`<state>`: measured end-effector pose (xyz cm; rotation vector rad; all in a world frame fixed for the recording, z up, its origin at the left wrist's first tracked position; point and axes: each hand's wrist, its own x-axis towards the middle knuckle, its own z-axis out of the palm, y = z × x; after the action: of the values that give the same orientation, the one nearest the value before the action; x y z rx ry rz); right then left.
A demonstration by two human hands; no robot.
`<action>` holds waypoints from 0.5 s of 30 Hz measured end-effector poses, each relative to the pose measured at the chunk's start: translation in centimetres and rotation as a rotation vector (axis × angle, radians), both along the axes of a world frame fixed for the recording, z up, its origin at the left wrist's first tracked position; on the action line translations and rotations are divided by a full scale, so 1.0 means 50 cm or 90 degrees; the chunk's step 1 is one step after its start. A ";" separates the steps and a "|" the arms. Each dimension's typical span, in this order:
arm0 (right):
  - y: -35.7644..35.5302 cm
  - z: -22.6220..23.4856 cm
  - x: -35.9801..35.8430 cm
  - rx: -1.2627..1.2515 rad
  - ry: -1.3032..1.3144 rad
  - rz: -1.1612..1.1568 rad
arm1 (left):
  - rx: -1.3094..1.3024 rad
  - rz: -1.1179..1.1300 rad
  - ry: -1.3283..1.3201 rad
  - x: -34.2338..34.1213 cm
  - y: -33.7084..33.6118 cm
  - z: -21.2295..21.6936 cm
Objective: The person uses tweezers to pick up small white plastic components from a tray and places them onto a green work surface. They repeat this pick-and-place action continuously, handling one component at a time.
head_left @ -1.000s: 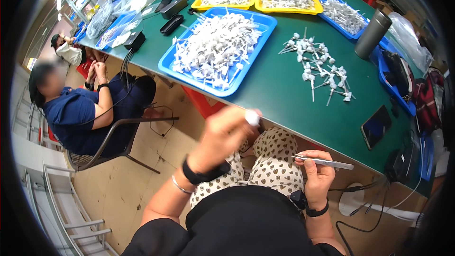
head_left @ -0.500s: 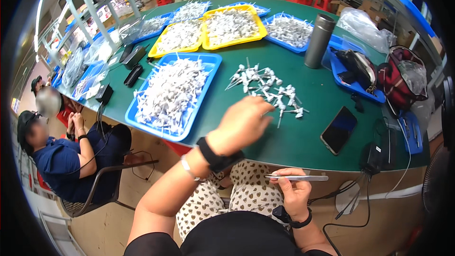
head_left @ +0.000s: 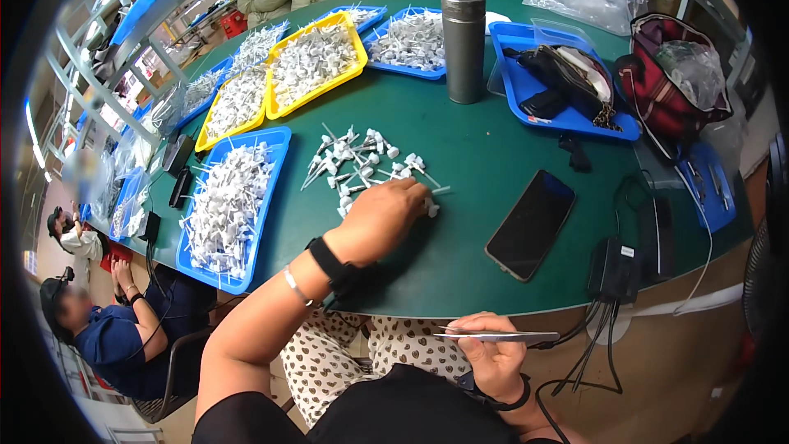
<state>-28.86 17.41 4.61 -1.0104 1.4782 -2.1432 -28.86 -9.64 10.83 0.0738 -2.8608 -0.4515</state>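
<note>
A: What has moved?
B: Left hand (head_left: 390,212), bare: half a second ago short of the loose heap, now at its near edge.

A: The heap itself?
B: Loose white pieces (head_left: 353,163), chunky heads on thin straight stems, strewn criss-cross on the tabletop (head_left: 427,136), smooth and green.

A: State of that hand?
B: Fingers bent downward, knuckles up; whether they pinch a piece, I cannot tell.

A: The other?
B: Right hand (head_left: 496,363), clamped on tweezers (head_left: 514,336): slim, silvery, metallic, tips slightly apart, near the table edge.

A: Alongside?
B: Left of the heap, one blue tray (head_left: 265,226), shallow, rectangular, piled with similar white pieces. Beyond, two yellow trays (head_left: 362,56), likewise filled.

A: Outward, right?
B: One phone (head_left: 532,224), flat, dark, glossy. One flask (head_left: 464,53), upright, cylindrical, grey. One bag (head_left: 653,90), red plaid, open, clear plastic inside.
</note>
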 end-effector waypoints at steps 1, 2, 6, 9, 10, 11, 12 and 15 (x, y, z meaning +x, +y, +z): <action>0.002 0.005 -0.007 -0.007 -0.016 -0.004 | 0.030 0.006 -0.008 0.004 -0.003 0.004; 0.004 0.007 -0.014 -0.015 -0.033 -0.007 | 0.060 0.014 -0.016 0.010 -0.004 0.007; 0.010 0.025 -0.038 -0.006 -0.020 -0.011 | 0.149 0.048 0.053 0.049 -0.002 0.010; 0.006 0.035 -0.041 -0.019 -0.022 -0.011 | 0.197 0.120 0.058 0.075 -0.013 0.021; 0.007 0.035 -0.039 -0.019 -0.015 -0.014 | 0.219 0.141 0.066 0.085 -0.015 0.023; 0.005 0.030 -0.035 -0.016 -0.011 -0.014 | 0.241 0.162 0.075 0.097 -0.018 0.022; 0.002 0.032 -0.025 -0.029 -0.035 -0.008 | 0.262 0.184 0.084 0.113 -0.021 0.025; -0.008 0.038 -0.008 -0.044 -0.039 -0.015 | 0.253 0.177 0.144 0.150 -0.015 0.037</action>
<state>-29.28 17.04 6.49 -0.9455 1.4033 -2.2347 -21.37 -10.39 12.68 0.4524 -2.4522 -0.8954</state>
